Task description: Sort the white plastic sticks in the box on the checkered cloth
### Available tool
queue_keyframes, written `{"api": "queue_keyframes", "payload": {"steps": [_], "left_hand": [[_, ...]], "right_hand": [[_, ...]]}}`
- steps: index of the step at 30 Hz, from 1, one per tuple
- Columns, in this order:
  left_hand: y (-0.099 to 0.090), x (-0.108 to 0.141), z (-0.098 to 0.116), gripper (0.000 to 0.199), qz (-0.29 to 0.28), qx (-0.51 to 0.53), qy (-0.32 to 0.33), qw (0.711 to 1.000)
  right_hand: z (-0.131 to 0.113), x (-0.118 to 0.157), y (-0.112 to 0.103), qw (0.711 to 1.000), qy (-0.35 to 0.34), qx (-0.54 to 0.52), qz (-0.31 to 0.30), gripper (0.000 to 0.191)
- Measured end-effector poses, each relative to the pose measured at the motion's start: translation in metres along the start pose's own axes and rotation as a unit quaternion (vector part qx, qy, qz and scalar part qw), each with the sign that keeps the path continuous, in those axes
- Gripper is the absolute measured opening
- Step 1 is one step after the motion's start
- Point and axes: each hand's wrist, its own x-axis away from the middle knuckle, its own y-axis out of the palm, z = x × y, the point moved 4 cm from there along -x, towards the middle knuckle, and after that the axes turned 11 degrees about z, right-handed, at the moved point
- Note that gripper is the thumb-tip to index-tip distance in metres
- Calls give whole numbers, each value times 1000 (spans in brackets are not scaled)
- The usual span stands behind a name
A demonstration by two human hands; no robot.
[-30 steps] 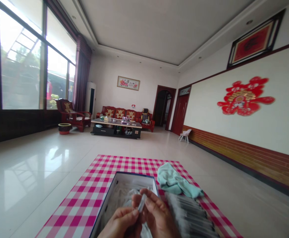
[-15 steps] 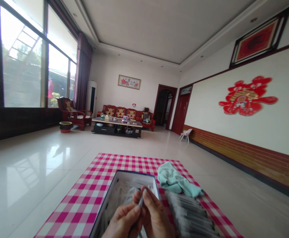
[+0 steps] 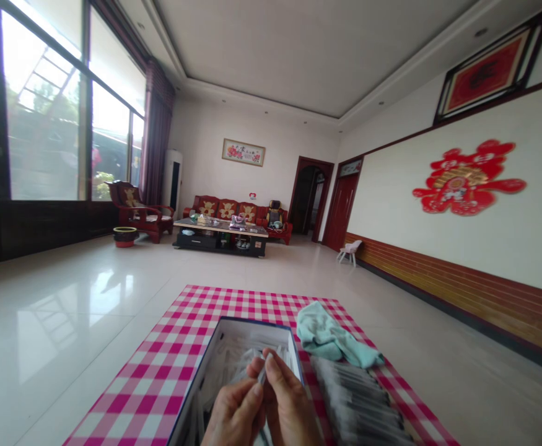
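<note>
My left hand (image 3: 238,409) and my right hand (image 3: 289,396) meet above the near part of a white box (image 3: 257,328) with a blue rim. Between their pinched fingertips is a small, thin, pale item (image 3: 262,373), mostly hidden by the fingers. Inside the box lie many clear and white slim pieces (image 3: 227,365), too blurred to tell apart. To the right of my hands, a clear plastic pack (image 3: 358,402) holds a row of dark slim items. A crumpled mint-green cloth (image 3: 331,334) lies just beyond the pack.
A pink and white checked cloth (image 3: 145,365) covers the table under everything. Farther off stand a low coffee table (image 3: 219,238), a red wooden sofa (image 3: 210,207), an armchair (image 3: 135,214), a plant pot (image 3: 124,237) and a small pink chair (image 3: 349,251).
Both hands stay together over the box, with their fingertips slightly shifted on the thin item, which shows less now. The view has moved very slightly.
</note>
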Motion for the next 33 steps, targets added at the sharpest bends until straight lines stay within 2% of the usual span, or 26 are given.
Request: {"api": "queue_keyframes", "payload": {"steps": [2, 5, 9, 11, 16, 18, 20, 22, 24, 25, 27, 29, 30, 33], "left_hand": [[-1, 0, 1, 56, 21, -47, 53, 997], [-5, 0, 5, 54, 73, -141, 138, 978], [-9, 1, 8, 48, 104, -205, 175, 957], [-9, 0, 7, 49, 83, -198, 158, 964], [-7, -3, 4, 54, -3, -106, 32, 994], [-6, -1, 8, 53, -18, -90, 18, 996], [-5, 2, 14, 53, -20, -75, 18, 997], [-6, 4, 18, 52, 6, -48, 6, 999], [-13, 3, 16, 46, 55, 9, -23, 998], [-17, 1, 13, 44, 82, 45, -47, 994], [-23, -4, 3, 43, 94, 96, -91, 987], [-28, -9, -5, 40, 96, 158, -113, 976], [-28, -10, -8, 37, 92, 175, -125, 972], [-22, -7, -10, 37, 71, 192, -142, 968]], "right_hand": [[0, 0, 0, 1000, -9, 10, 3, 35], [3, -1, -2, 999, -16, 38, 11, 36], [7, -4, -6, 998, -25, 58, 17, 37], [7, -4, -6, 997, -30, 62, 17, 38], [7, 0, -2, 999, -3, 46, 3, 45], [8, -1, -2, 998, 5, 64, -16, 45], [4, -2, -6, 992, -32, 121, -5, 43], [-6, -1, -12, 970, -129, 202, 38, 39], [-20, 6, -13, 921, -250, 292, 57, 37], [-25, 12, -10, 892, -302, 334, 43, 38], [-30, 24, 0, 842, -363, 398, -27, 41], [-30, 35, 9, 815, -379, 429, -92, 41], [-28, 38, 11, 812, -373, 436, -103, 38], [-20, 38, 9, 836, -323, 438, -67, 24]]}}
